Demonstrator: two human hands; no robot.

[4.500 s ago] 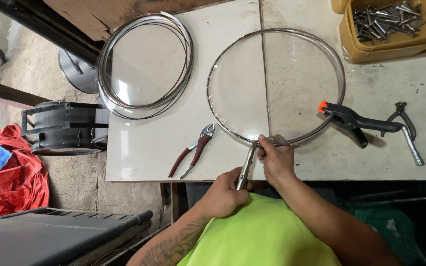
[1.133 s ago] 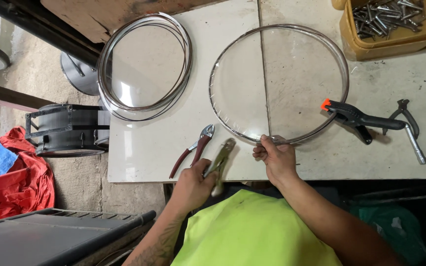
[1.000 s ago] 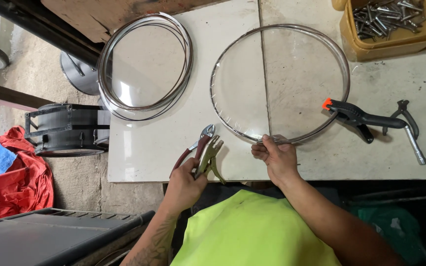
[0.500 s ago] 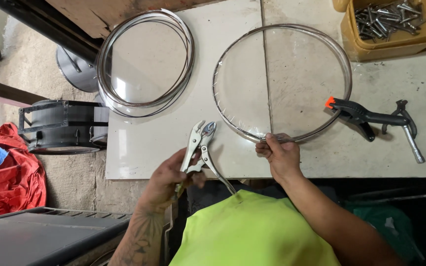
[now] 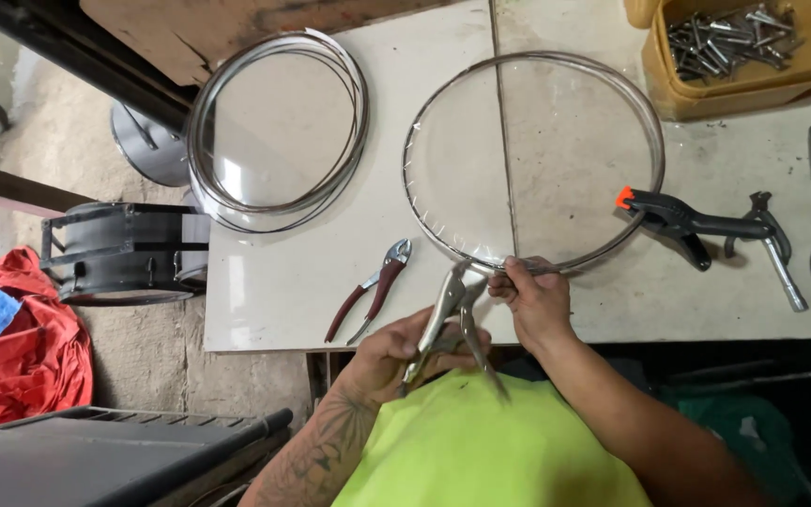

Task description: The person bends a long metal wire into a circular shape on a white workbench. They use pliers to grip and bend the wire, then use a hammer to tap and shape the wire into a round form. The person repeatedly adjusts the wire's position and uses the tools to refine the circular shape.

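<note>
Locking pliers [image 5: 451, 310], silver with long handles, are now sitting in your left hand [image 5: 394, 351], fingers wrapped around them, jaws coming up to the thin round metal hoop [image 5: 651, 141] at the table's near edge. A moment ago you were still lifting them off the white tabletop [image 5: 274, 282]. Your right hand [image 5: 535, 296] is pinching the hoop steady, beside the red-handled pliers [image 5: 370, 289].

Neon-yellow shirt [image 5: 481, 451]; bare forearms; tattooed left forearm [image 5: 316, 455].
</note>
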